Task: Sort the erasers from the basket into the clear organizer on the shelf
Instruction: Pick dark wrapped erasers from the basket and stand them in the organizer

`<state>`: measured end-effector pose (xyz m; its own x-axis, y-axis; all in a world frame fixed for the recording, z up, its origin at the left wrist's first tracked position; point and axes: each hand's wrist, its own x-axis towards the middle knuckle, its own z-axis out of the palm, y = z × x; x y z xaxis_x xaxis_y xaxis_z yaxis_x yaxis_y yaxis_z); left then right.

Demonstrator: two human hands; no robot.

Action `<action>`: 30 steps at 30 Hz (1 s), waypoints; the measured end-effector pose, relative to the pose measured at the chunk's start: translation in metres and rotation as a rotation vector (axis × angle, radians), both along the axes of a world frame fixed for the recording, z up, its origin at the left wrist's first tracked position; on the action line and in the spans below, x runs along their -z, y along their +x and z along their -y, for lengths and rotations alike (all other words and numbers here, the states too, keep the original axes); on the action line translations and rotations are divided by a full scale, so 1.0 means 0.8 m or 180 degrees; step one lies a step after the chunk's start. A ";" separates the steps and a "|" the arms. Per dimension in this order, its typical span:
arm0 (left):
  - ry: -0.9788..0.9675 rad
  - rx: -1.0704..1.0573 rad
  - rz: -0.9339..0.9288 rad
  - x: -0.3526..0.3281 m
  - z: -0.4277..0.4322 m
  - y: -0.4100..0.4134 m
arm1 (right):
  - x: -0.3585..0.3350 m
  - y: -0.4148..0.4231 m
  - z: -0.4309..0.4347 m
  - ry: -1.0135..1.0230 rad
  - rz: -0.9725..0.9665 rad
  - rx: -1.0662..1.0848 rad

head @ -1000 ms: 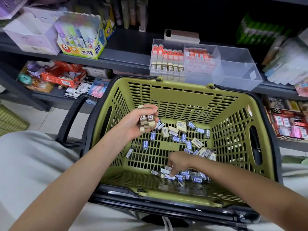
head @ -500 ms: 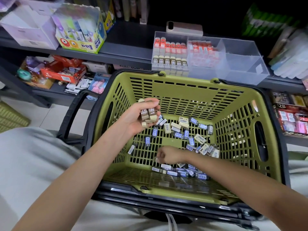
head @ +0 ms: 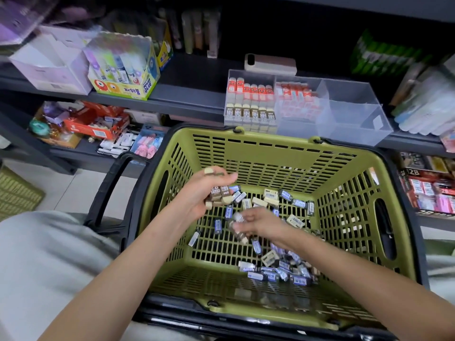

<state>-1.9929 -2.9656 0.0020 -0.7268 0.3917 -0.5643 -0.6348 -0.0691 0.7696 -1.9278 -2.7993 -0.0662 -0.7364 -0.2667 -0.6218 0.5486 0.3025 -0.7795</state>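
Beyond both hands runs the dark shelf, and below them sits the green basket, its rim just short of the clear organizer ahead of my fingers. My left hand hovers over the basket's left side, clenched around a bundle of brown-sleeved erasers, much as a second ago. The change is on the right: my right hand, which was dipped into the loose erasers nearest me, has come up pinching one brown-sleeved eraser and now sits just beside the left. I judge I'm gathering one kind into a handful before carrying it forward to the organizer's brown row.
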 end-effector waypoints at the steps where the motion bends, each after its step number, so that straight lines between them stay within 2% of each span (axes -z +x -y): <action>1: -0.0079 0.0058 -0.0054 -0.001 0.001 -0.001 | -0.023 -0.009 -0.008 -0.0266 -0.0092 0.0331; 5: -0.0471 0.0297 -0.0339 -0.011 -0.005 -0.007 | -0.102 -0.036 -0.027 -0.0783 -0.0868 0.1016; 10: -0.0227 0.0259 -0.0635 -0.044 -0.033 -0.018 | -0.151 -0.059 -0.023 -0.0612 -0.1562 0.1277; 14: 0.0058 -0.0221 -0.1020 -0.061 -0.045 -0.036 | -0.168 -0.080 -0.020 -0.0667 -0.1565 0.1584; 17: 0.0261 -0.0336 -0.1250 -0.065 -0.050 -0.049 | -0.178 -0.094 -0.017 -0.0906 -0.1385 0.1794; 21: 0.0841 -0.0277 -0.1070 -0.067 -0.051 -0.071 | -0.187 -0.111 -0.013 -0.1061 -0.1376 0.1680; 23: 0.1058 -0.0315 -0.0995 -0.067 -0.049 -0.081 | -0.189 -0.120 -0.016 -0.0882 -0.1505 0.1532; 26: 0.1110 -0.0541 -0.1027 -0.067 -0.038 -0.096 | -0.193 -0.144 -0.033 -0.0148 -0.1786 0.1199; 30: 0.1201 -0.1184 -0.0820 -0.065 -0.009 -0.120 | -0.198 -0.184 -0.049 0.0561 -0.1687 0.0578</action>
<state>-2.0889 -2.9581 0.0538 -0.9490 0.2236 -0.2224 -0.3112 -0.5503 0.7748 -2.0748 -2.7604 0.0925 -0.9832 -0.0332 -0.1797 0.1528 0.3902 -0.9080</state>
